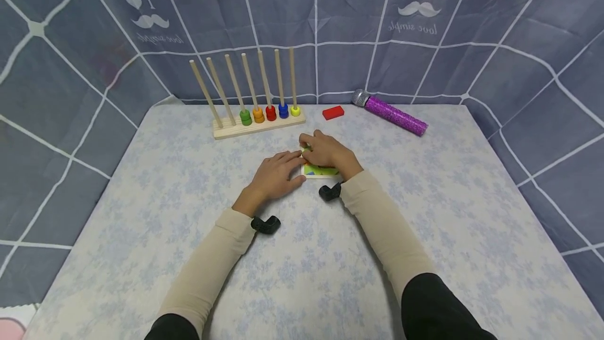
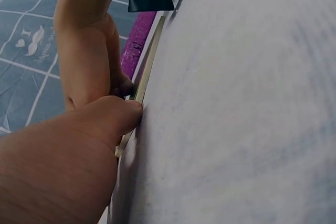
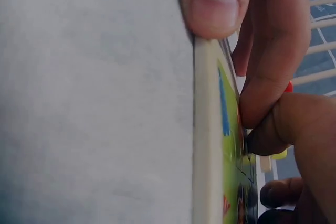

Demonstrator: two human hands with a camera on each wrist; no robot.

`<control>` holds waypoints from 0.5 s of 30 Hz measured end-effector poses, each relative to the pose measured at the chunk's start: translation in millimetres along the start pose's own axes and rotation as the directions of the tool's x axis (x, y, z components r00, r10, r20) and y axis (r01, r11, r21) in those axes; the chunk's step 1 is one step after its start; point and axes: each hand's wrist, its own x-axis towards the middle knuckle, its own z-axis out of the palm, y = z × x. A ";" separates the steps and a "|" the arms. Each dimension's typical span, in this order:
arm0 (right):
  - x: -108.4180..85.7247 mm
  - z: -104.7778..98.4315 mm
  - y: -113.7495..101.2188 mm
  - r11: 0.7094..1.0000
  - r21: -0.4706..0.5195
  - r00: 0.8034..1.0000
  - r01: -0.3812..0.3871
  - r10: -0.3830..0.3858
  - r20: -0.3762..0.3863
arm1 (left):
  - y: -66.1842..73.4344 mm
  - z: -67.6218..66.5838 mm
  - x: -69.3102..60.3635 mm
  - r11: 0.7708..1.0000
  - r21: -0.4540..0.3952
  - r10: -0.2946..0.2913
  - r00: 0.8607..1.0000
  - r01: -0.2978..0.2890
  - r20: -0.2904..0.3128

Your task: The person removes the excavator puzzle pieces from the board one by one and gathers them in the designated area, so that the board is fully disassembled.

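Observation:
A thin wooden board with a bright green picture (image 1: 321, 173) lies flat on the table, mostly covered by the hands. Fine dark seams like a jigsaw puzzle's cross its face in the right wrist view. My left hand (image 1: 276, 174) is spread at its left side, fingers fairly straight. The left thumb (image 3: 215, 11) touches the board's near edge, while a left finger rests on the picture. Over the board, my right hand (image 1: 327, 151) has bent fingers, and its thumb (image 3: 270, 135) presses down on the picture. Whether a loose piece sits under those fingers is hidden.
A wooden peg stand (image 1: 259, 126) with upright rods and coloured rings stands at the back left. Behind the hands lie a red block (image 1: 333, 113) and a glittery purple microphone (image 1: 396, 115). Grey-blue gridded cloth (image 1: 349, 20) hangs along the table's back and sides.

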 end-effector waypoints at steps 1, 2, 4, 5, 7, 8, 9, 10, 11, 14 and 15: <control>0.2 -0.3 0.1 1.000 -0.004 1.000 -0.008 0.008 0.004 | 0.2 0.7 0.2 1.000 0.001 0.001 1.000 -0.001 0.000; 0.6 -0.3 0.5 1.000 -0.010 1.000 -0.016 0.016 0.003 | 0.3 1.5 0.5 1.000 0.004 0.003 1.000 -0.003 -0.002; 1.4 -0.3 1.8 0.999 -0.024 1.000 -0.026 0.026 -0.004 | 0.3 2.4 0.9 1.000 0.019 0.001 1.000 -0.001 -0.006; 1.9 0.1 2.7 0.999 -0.028 1.000 -0.025 0.025 -0.009 | 0.3 2.6 1.0 1.000 0.024 -0.001 1.000 0.002 -0.008; 2.6 1.2 4.5 0.999 -0.033 1.000 -0.015 0.014 -0.018 | 0.3 2.2 0.8 1.000 0.027 -0.009 1.000 0.009 -0.010; 2.7 2.0 5.3 0.999 -0.031 1.000 -0.004 0.003 -0.021 | 0.4 2.0 0.7 1.000 0.027 -0.011 1.000 0.011 -0.010; 2.7 2.7 5.9 0.999 -0.031 1.000 0.008 -0.009 -0.023 | 0.5 1.6 0.6 1.000 0.024 -0.012 1.000 0.013 -0.009; 2.6 3.4 6.4 0.999 -0.029 0.999 0.020 -0.021 -0.026 | 0.7 1.4 0.5 1.000 0.021 -0.011 1.000 0.011 -0.009; 2.5 4.2 7.2 0.999 -0.029 0.999 0.029 -0.030 -0.032 | 0.8 1.2 0.5 1.000 0.016 -0.009 1.000 0.010 -0.010; 1.2 5.4 8.6 0.999 -0.030 0.997 0.045 -0.047 -0.056 | 1.7 0.6 0.4 1.000 0.013 0.000 1.000 0.000 -0.016; 0.7 5.5 9.0 0.998 -0.032 0.997 0.045 -0.047 -0.063 | 2.0 0.4 0.4 1.000 0.013 0.002 1.000 -0.002 -0.019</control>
